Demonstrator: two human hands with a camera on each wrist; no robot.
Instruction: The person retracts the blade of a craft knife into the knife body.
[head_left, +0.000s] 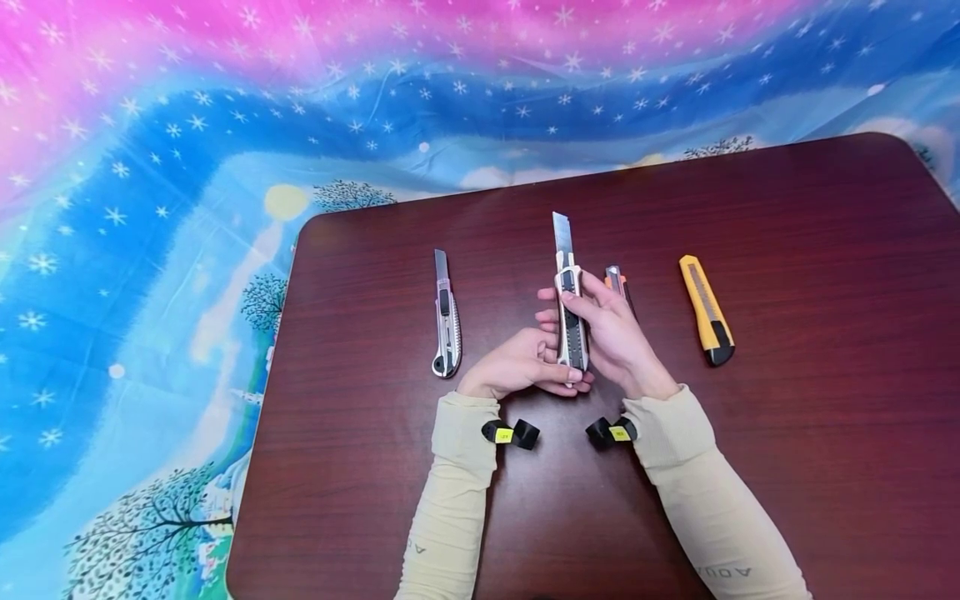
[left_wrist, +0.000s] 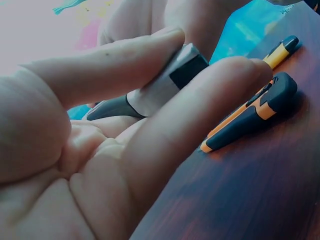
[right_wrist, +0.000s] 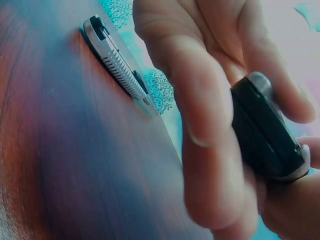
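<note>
A white-and-black utility knife (head_left: 573,333) is held up over the table in both hands, its wide metal blade (head_left: 562,236) extended and pointing away from me. My left hand (head_left: 517,363) pinches the handle's near end between thumb and fingers; the left wrist view shows the thumb on its pale grey end (left_wrist: 160,92). My right hand (head_left: 621,337) grips the handle from the right, thumb lying on its upper face near the blade. In the right wrist view the knife's black side (right_wrist: 265,130) shows among fingers. An orange-and-black utility knife (head_left: 616,280) lies partly hidden behind the right hand.
On the dark red-brown table (head_left: 360,467), a silver utility knife (head_left: 447,333) with its blade out lies left of the hands. A yellow utility knife (head_left: 705,308) with a black end lies to the right. A snowflake-patterned cloth (head_left: 187,125) hangs behind the table.
</note>
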